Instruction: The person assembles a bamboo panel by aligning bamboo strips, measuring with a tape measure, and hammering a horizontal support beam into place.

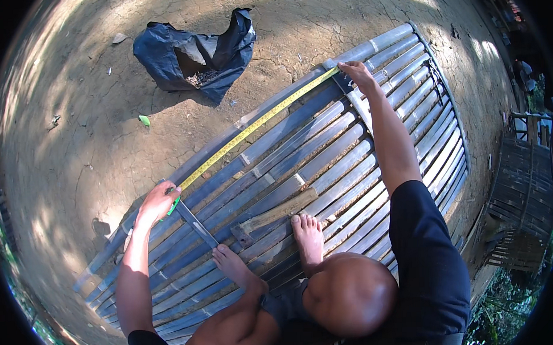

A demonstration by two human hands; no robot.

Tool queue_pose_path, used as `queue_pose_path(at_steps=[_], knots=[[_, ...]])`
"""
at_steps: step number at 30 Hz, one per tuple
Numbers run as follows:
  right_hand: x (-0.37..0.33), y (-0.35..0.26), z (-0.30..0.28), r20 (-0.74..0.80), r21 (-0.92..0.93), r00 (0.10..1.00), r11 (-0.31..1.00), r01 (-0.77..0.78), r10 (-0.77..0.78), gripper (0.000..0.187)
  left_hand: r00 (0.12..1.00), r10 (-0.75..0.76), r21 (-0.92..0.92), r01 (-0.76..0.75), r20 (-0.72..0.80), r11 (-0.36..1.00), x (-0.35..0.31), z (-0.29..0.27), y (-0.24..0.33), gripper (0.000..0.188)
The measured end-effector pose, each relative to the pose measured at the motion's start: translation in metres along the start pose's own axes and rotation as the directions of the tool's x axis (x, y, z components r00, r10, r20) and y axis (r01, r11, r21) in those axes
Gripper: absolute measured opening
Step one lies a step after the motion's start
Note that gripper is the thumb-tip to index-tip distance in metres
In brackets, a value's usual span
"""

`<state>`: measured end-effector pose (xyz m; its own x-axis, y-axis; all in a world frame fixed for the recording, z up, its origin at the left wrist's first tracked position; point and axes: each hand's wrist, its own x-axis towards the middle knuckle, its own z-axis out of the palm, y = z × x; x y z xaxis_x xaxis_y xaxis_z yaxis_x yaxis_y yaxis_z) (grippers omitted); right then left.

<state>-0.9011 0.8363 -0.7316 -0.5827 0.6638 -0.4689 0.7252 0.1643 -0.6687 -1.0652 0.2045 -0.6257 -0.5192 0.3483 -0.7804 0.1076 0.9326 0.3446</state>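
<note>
Left hand (pixel 157 203): gripping the green case (pixel 174 208) of a tape measure
Right hand (pixel 357 76): pinching the far end of its yellow blade (pixel 256 125)
Blade: drawn out slantwise across the bamboo-slat platform (pixel 340 150)
Bare feet (pixel 309 237): on the slats, beside a wooden piece (pixel 281 210)
Ground: cracked earth (pixel 89 125), bearing a crumpled black plastic bag (pixel 155 57) and green leaf (pixel 144 121)

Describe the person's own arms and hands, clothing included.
The left hand and right hand are bare, as are both forearms up to about the elbows. There the sleeves begin: dark, nearly black cloth, with no clear markings on the parts showing.
</note>
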Motion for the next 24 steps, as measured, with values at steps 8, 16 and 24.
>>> queue_pose_path(at_steps=[8, 16, 24], knots=[[0.012, -0.001, 0.039, -0.316, -0.365, 0.929, 0.928, 0.070, -0.194, 0.052, 0.997, -0.072, -0.041, 0.072, 0.007, 0.997, 0.005, -0.016, -0.029, 0.043], [0.017, 0.014, 0.033, -0.288, -0.236, 0.951, 0.971, 0.044, -0.113, 0.044, 0.997, -0.080, -0.103, 0.082, 0.022, 0.991, 0.009, -0.017, -0.086, 0.039], [0.023, 0.027, 0.014, -0.171, -0.107, 0.977, 0.988, 0.113, -0.130, 0.040, 0.981, -0.191, -0.098, 0.186, -0.046, 0.978, -0.016, -0.024, -0.113, 0.037]])
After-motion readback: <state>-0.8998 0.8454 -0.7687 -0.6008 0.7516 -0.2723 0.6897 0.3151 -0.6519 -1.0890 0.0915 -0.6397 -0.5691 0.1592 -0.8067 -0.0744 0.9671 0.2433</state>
